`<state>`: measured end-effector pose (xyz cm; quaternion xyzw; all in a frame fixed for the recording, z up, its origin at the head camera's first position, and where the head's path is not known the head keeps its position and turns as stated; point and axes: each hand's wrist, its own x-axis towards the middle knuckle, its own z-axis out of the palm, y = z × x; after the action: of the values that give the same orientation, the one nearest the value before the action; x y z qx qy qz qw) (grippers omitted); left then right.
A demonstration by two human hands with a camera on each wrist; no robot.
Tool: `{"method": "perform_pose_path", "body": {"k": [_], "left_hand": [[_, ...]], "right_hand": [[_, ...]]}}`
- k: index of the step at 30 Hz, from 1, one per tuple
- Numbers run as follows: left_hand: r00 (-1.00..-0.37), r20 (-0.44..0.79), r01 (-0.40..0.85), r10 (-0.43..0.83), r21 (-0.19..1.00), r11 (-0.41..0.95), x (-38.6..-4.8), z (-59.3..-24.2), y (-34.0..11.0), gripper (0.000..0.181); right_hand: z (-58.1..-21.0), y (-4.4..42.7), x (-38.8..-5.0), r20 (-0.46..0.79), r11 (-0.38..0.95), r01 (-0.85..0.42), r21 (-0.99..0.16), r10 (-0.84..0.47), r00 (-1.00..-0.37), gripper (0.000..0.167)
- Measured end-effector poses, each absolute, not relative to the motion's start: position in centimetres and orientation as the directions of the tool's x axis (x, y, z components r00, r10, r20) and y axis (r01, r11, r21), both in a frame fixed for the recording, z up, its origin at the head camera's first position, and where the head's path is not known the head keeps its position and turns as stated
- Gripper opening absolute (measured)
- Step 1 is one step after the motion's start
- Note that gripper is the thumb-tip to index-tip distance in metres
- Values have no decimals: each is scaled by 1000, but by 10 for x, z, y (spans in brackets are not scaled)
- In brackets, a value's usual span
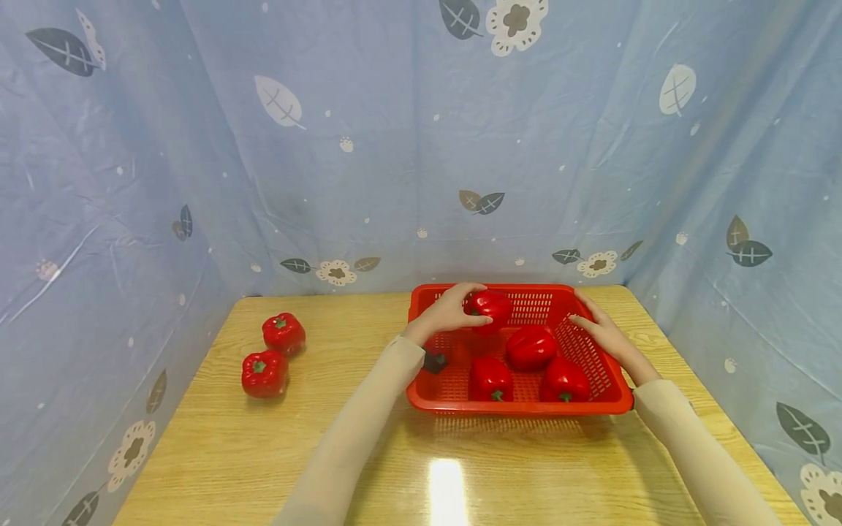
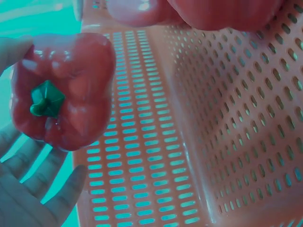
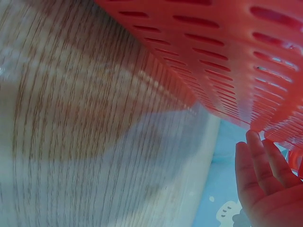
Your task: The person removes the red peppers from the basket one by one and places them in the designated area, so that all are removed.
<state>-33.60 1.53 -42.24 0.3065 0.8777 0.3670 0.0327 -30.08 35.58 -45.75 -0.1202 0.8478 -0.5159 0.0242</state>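
My left hand (image 1: 452, 310) holds a red bell pepper (image 1: 493, 310) by its sides over the back left of a red plastic basket (image 1: 520, 407). In the left wrist view this pepper (image 2: 85, 90) shows its green stem, with the thumb above and the fingers below. Inside the basket lie three more bell peppers: one in the middle (image 1: 531, 348), one at the front (image 1: 490, 380) and one at the front right (image 1: 566, 380). At the basket's right wall is my right hand (image 1: 604, 332), thumb inside the rim and fingers along the outside.
Two red bell peppers, one behind (image 1: 284, 333) and one in front (image 1: 264, 373), stand on the left of the wooden table (image 1: 329, 409). A blue curtain (image 1: 368, 175) with leaf and flower prints hangs behind the table and along both sides.
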Motion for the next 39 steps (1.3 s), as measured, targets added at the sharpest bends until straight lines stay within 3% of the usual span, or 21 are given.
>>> {"method": "perform_pose_path", "body": {"k": [24,33,39], "left_hand": [[-837,283,503,468,735,455,-328,-410,-2,62],[-848,304,488,435,767,416,-322,-401,-16,59],[-854,318,483,413,780,398,-320,-398,-24,58]], "right_hand": [[-453,356,-298,46,427,-147,-892,-238,-970,67],[-430,340,-281,30,447,-132,-885,-227,-973,65],[-442,349,-290,41,437,-142,-888,-232,-972,65]]}}
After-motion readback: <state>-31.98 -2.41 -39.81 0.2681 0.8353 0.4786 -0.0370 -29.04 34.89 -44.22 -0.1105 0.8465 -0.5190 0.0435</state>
